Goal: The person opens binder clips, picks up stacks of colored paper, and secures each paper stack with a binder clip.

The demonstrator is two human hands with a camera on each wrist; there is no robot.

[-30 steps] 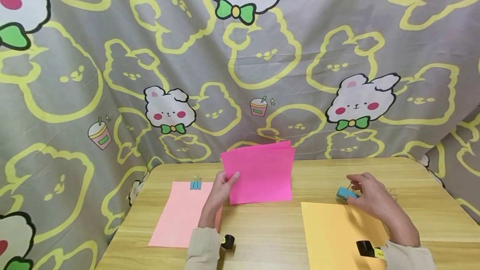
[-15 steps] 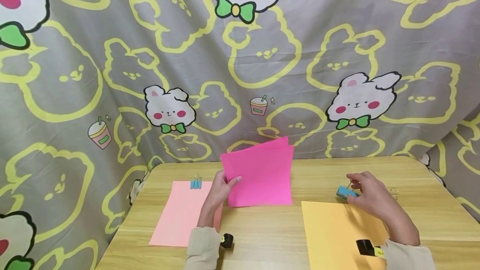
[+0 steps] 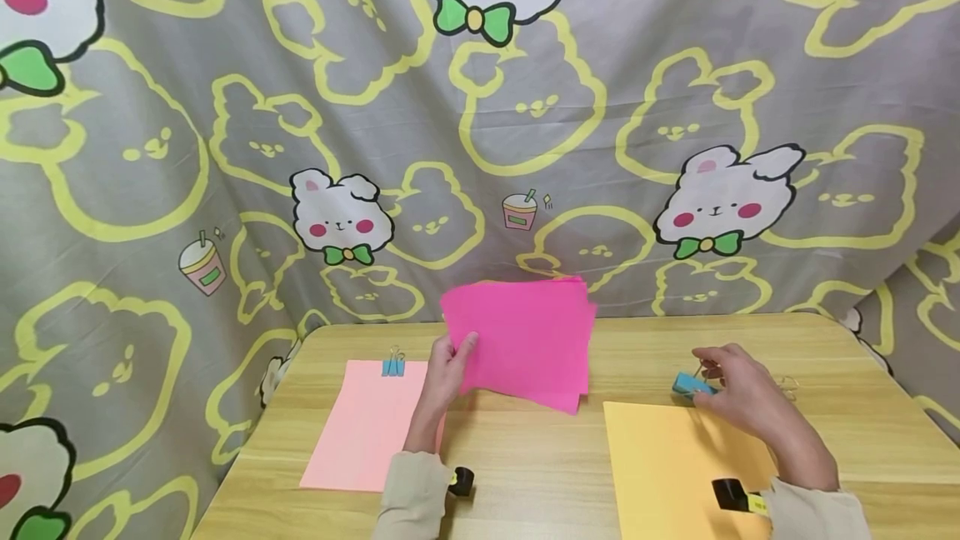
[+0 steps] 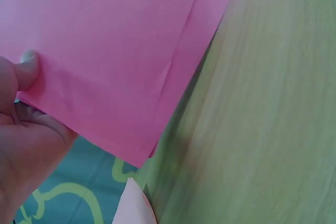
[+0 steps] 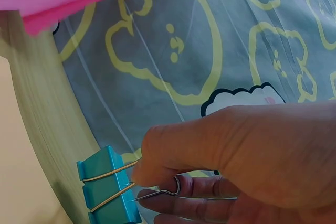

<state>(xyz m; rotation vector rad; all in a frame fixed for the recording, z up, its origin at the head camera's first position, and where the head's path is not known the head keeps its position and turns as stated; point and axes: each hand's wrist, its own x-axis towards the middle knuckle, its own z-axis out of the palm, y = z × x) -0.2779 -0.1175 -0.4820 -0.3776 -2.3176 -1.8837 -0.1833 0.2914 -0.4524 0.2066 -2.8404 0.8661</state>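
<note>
Bright pink sheets of paper are raised over the middle of the table, pinched at their left edge by my left hand. In the left wrist view the thumb lies on top of the pink paper, whose sheets are slightly fanned. My right hand pinches a blue binder clip by its wire handles, just above the far edge of the yellow paper. The right wrist view shows the clip with thumb and fingers on its handles.
Light pink paper lies at the left with a blue binder clip at its top edge. More wire handles show behind my right hand. A patterned curtain hangs behind the wooden table.
The pink sheets have tilted and spread: their lower left corner has risen and the lower right dips. My left hand has turned slightly; my right hand stays put with the clip.
</note>
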